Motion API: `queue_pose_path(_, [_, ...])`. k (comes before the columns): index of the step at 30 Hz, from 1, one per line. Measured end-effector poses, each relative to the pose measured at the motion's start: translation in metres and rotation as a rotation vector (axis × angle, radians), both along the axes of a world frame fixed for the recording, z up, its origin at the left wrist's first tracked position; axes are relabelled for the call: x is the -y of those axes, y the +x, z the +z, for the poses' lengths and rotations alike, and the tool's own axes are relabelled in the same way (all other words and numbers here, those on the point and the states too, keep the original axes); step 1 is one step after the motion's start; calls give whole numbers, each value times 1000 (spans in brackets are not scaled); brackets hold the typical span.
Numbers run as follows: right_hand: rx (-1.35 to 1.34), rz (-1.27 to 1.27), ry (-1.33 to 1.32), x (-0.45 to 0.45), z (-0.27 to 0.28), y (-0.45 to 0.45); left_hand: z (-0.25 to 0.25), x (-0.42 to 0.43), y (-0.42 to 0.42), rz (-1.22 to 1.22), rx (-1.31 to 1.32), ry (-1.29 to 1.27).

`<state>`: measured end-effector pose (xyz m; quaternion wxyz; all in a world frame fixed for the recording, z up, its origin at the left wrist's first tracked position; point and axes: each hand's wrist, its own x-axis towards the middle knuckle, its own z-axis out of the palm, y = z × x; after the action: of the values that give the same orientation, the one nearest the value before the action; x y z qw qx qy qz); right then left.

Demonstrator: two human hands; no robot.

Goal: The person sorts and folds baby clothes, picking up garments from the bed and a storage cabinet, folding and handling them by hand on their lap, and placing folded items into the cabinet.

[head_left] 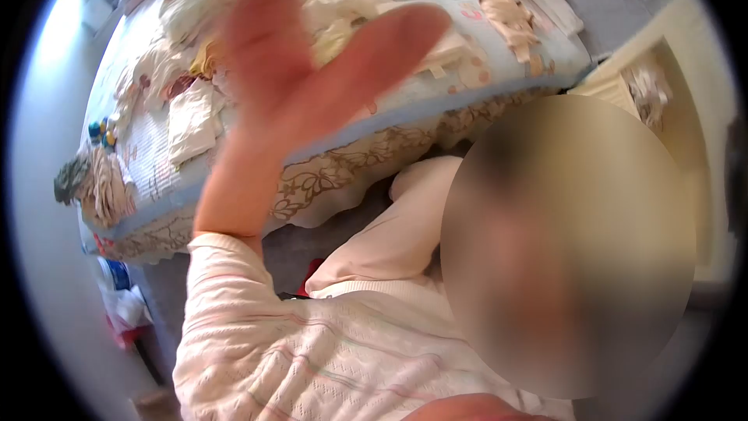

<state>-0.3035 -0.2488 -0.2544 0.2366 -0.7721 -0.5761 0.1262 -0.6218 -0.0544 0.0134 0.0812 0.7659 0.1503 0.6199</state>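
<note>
My left hand (288, 82) is raised close to the camera, slightly blurred, with the thumb spread away from the fingers. It holds nothing, and the fingertips run off the top edge. Below the wrist is the cream knitted sleeve (226, 265) of my top. Behind the hand stands a bed (374, 121) with clothes spread over it, including a folded white garment (195, 121) and a small peach garment (508, 22). I cannot make out my right hand; a round blurred patch covers the right side. A skin-coloured shape at the bottom edge is too cut off to tell.
A pile of clothes (101, 183) sits at the bed's left corner, near small blue and yellow items (101, 132). My pale trouser leg (389, 234) points towards the bed. A cream cabinet (682, 86) stands at right. Bags (125, 308) lie at the lower left.
</note>
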Motion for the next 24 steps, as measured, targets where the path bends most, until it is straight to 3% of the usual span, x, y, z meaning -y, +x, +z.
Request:
queue_pose_path(3, [-24,-28,-24,-2,-1,-6,47,41,-11,-140,-80,337])
queue_pose_path(7, [70,-41,-23,-3,-14,-5,71,67,-9,-267,-148,504])
queue_pose_path(14, [1,-114,-40,2,0,-10,76,64,-13,-355,-144,527])
queue_pose_path(16, [-3,-39,-249,4,-1,-8,80,64,-14,-390,-174,564])
queue_pose_path(17, [-24,-59,-58,6,-19,-2,78,66,-15,-374,-167,578])
queue_pose_path(24, [55,-128,-1,20,8,-10,90,44,8,-386,-144,508])
